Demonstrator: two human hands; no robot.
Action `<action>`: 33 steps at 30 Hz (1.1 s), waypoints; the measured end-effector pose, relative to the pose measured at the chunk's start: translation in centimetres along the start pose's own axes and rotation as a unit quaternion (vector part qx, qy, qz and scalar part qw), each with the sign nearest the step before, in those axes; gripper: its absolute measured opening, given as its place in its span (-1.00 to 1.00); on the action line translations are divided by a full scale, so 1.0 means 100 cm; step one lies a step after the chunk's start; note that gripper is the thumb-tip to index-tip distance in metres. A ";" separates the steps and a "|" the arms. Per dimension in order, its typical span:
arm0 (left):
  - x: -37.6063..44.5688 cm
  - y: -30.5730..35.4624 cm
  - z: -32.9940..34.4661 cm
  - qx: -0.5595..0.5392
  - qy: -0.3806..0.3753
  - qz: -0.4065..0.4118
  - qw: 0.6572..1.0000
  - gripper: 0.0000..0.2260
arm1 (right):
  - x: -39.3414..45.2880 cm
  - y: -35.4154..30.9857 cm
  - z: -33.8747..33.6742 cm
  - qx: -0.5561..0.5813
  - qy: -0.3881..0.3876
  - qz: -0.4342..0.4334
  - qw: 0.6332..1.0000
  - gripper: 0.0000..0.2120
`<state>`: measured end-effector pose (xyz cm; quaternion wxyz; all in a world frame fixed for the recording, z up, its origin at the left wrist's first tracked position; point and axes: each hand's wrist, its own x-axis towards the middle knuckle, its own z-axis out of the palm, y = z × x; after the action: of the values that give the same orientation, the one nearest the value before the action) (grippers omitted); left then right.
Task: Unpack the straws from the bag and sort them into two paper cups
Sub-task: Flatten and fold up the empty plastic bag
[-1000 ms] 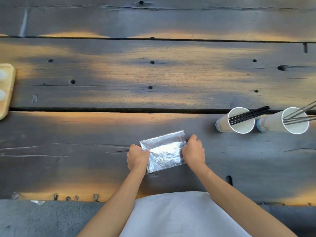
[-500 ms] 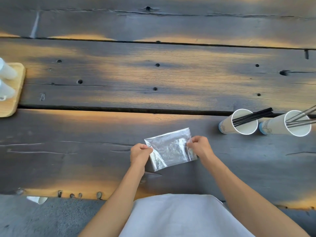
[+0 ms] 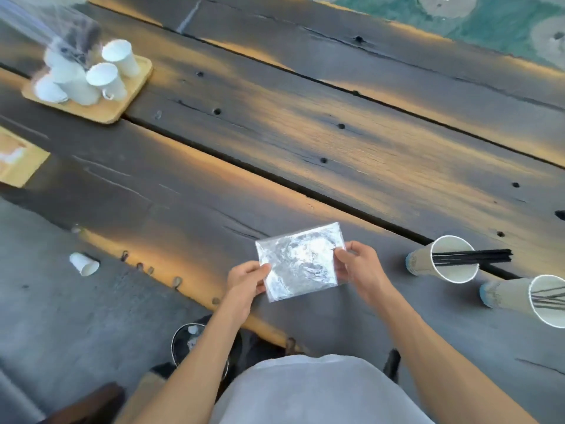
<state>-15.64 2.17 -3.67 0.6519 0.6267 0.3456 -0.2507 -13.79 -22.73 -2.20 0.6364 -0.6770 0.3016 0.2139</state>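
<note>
From the head view, you hold the bag (image 3: 301, 261) up off the table (image 3: 351, 154) between both hands. Your left hand (image 3: 247, 278) pinches its left edge, thumb on top and fingers curled beneath; your right hand (image 3: 359, 267) pinches the right edge the same way, fingers folded round the rim. Holding it by two opposite edges keeps the crinkled, folded plastic flat and taut, which I judge suits an empty bag about to be put away. No straws show inside it, though glare hides part of the film.

The straws are already in the two cups to your right, well apart from the bag. The near cup (image 3: 452, 261) holds black straws (image 3: 472, 257) leaning out over its rim to the right. The far cup (image 3: 541, 298), cut by the frame edge, holds thinner grey straws (image 3: 548, 299). Both stand on the table, close beside each other, so the sort looks finished.

At the far left a tray (image 3: 134, 87) carries several white cups, blurred. Another small cup (image 3: 84, 264) lies on its side on the floor below the table edge.

Against the earlier frames: a second ago the bag lay pressed on the table under both hands; now it is lifted clear and your grips have shifted to its side edges. Your head has swung left and tilted, so the planks run diagonally and the tray, barely in view before, shows whole. The cups and straws have not moved.
</note>
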 end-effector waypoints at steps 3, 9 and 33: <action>-0.024 -0.027 -0.016 -0.062 0.052 0.010 0.997 -0.77 | -0.006 -0.006 0.016 -0.071 -0.061 -0.017 0.995 -0.83; -0.077 -0.091 -0.061 -0.231 0.122 0.004 0.965 -0.94 | -0.030 -0.012 0.075 -0.170 -0.155 -0.054 0.972 -0.73; -0.057 -0.342 -0.169 -0.553 0.357 -0.188 0.729 -0.96 | -0.015 0.199 0.363 -0.518 -0.312 0.002 0.796 -0.77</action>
<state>-47.58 15.25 -20.91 0.6512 0.1211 0.7411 0.1094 -25.02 13.30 -19.33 0.2499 -0.8015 -0.0684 0.5390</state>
